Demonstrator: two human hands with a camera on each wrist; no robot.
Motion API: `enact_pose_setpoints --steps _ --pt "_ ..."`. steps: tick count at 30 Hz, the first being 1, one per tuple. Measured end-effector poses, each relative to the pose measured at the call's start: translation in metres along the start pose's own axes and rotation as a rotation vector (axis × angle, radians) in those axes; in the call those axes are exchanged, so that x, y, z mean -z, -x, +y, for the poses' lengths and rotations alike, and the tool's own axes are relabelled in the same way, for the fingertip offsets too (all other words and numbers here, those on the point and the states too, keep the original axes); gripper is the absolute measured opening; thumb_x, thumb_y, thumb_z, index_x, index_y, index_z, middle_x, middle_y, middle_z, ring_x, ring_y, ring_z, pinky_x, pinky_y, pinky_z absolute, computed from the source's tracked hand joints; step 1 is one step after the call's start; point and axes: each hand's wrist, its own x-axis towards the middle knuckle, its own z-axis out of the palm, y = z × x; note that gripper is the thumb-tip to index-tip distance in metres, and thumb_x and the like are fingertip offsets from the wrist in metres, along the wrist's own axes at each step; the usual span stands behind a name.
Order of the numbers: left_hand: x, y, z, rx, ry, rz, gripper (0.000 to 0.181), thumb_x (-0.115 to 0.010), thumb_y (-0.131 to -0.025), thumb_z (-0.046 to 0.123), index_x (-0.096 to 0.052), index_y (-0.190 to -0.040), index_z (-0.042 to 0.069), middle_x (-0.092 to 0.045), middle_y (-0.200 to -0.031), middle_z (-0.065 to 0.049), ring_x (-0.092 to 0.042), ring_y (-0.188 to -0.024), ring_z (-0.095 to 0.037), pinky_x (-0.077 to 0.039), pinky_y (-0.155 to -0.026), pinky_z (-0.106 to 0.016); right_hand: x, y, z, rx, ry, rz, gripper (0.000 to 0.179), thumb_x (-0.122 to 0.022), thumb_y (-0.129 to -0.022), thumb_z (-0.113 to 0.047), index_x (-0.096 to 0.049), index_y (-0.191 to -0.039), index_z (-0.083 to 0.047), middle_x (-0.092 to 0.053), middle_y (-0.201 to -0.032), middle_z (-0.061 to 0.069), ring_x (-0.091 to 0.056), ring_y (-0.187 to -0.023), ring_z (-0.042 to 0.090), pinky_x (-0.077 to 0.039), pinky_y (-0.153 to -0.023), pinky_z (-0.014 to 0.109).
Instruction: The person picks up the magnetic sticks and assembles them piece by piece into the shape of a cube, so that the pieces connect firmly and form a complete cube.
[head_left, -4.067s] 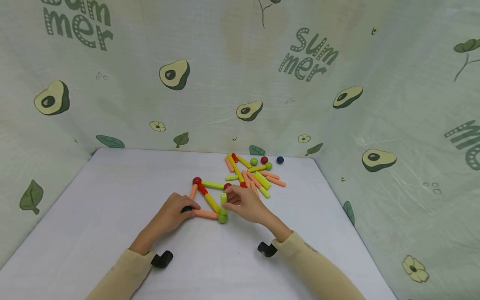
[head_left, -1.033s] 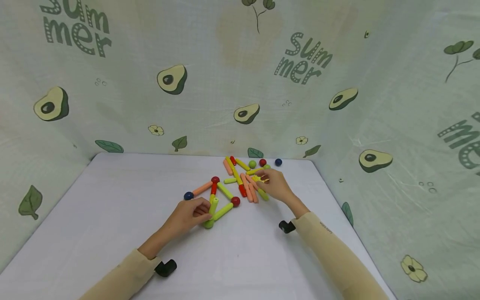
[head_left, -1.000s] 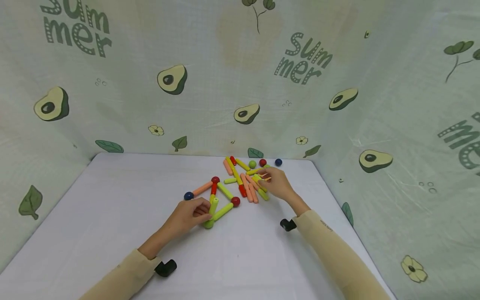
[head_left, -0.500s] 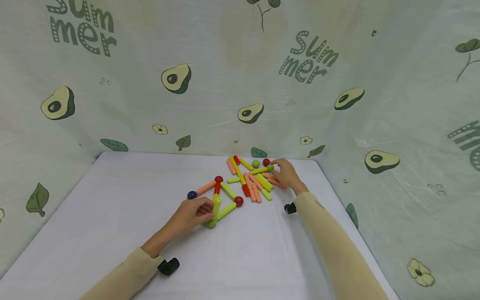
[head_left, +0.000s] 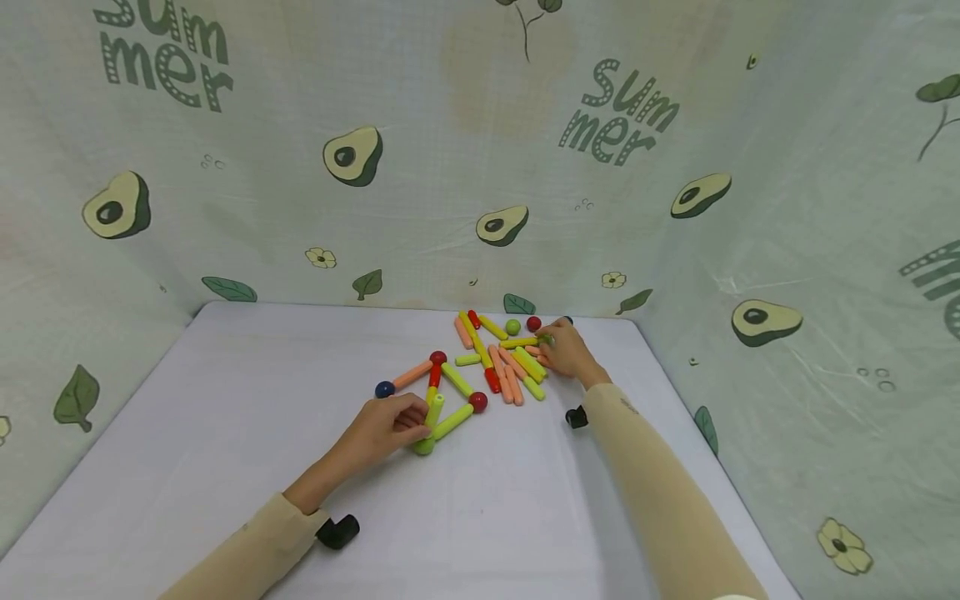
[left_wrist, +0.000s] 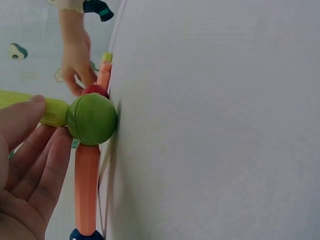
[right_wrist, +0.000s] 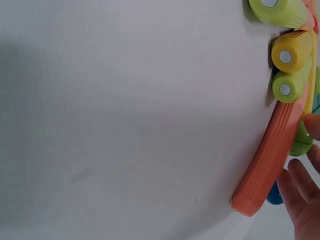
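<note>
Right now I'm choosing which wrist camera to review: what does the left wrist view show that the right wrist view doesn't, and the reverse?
Only the left wrist view: the left hand pinching a yellow-green rod at a green ball, with an orange rod running from that ball to a dark blue ball.

Only the right wrist view: pale round discs in the ends of a yellow rod and the green rod beside it.

Both: the right hand and the white tabletop.

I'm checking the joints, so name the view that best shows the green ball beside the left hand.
The left wrist: the green ball appears large and unobstructed. The head view shows it small; the right wrist view omits it.
</note>
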Motion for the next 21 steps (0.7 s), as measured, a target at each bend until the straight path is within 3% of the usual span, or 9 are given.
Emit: enact_pose_setpoints --steps 11,21 --pt "-0.001 -0.001 -0.001 -0.007 -0.002 0.0 0.024 -0.086 -0.091 0.017 -0.074 -0.112 0.015 -0.075 -0.099 0.008 -0.071 -0.089 -0.006 -0.06 -0.079 -0.022 0.009 0.005 0.005 0.059 0.083 -0.006 0.021 -0.067 -0.106 -0.013 -0.078 -0.122 -0.005 -0.07 -0.128 0.017 -0.062 -0.121 0.037 -0.049 -0.11 0.055" --pt "0.0 0.001 -0.001 -0.02 0.003 -0.004 0.023 -0.085 -0.092 0.017 -0.073 -0.112 0.015 -0.075 -0.1 0.008 -0.071 -0.091 -0.007 -0.06 -0.08 -0.022 0.01 0.004 0.013 0.083 0.135 -0.033 0.022 -0.068 -0.105 -0.011 -0.079 -0.123 -0.004 -0.07 -0.127 0.016 -0.063 -0.121 0.035 -0.05 -0.109 0.052"
